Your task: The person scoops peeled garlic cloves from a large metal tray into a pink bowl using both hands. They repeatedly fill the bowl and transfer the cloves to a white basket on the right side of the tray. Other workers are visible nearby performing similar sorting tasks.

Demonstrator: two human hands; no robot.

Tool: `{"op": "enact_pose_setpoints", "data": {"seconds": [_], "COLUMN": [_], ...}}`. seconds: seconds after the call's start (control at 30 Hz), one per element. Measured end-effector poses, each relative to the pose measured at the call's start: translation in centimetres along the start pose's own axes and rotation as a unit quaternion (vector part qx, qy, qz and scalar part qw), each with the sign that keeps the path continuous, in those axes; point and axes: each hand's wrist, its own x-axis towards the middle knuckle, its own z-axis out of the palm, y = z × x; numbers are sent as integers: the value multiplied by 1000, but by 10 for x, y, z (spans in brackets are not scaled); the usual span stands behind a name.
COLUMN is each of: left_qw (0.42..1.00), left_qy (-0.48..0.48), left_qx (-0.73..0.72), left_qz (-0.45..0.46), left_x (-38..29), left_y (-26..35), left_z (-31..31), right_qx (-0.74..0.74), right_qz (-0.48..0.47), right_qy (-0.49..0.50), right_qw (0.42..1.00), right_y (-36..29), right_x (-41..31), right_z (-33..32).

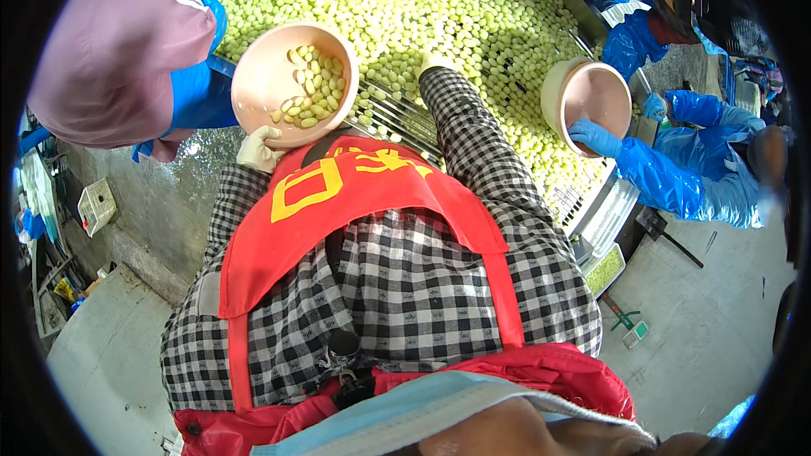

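Pale green grapes [393, 6] lie loose in a thick layer over a slatted metal sorting table [405, 115]. My left hand [260, 147], in a whitish glove, grips the near rim of a pink plastic bowl [260, 69], which tilts at the table's near edge. Some yellowish-green grapes [317, 85] rest in the bowl's right part. My right hand [437, 62], also gloved, reaches among the grapes right of the bowl; its fingers are mostly hidden, so whether it holds any cannot be told.
A co-worker in a mauve top [127, 57] stands close at left. At right, another's blue-gloved hand [595, 136] holds a second pink bowl [599, 98] at the table. White baskets [608, 218], a tub of grapes [605, 271] and a long-handled tool [671, 240] are at lower right.
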Motion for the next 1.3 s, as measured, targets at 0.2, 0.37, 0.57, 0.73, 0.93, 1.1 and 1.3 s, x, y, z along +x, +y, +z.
{"op": "enact_pose_setpoints", "data": {"seconds": [0.2,0.37,0.57,0.73,0.93,1.1,1.3], "left_qw": [999,999,1000,999,999,999,998], "left_qy": [6,-3,12,-14,-23,-10,-33], "left_qx": [30,33,2,38,29,41,50], "left_qz": [25,-8,-16,-13,-14,-28,-26], "left_x": [-6,-1,3,-1,6,8,4], "left_y": [2,2,4,7,9,12,10], "left_z": [6,-5,-7,-8,-14,-9,-2], "right_qx": [134,435,281,-125,-89,52,-53], "right_qz": [51,-240,-114,-100,70,0,41], "right_qy": [29,53,108,-28,-17,141,30], "right_qw": [989,866,947,987,993,989,997], "right_y": [-27,-89,-41,69,151,108,36], "right_x": [-29,-109,-87,-95,-105,-52,-7], "right_z": [-31,-36,-30,4,-2,-40,-60]}}
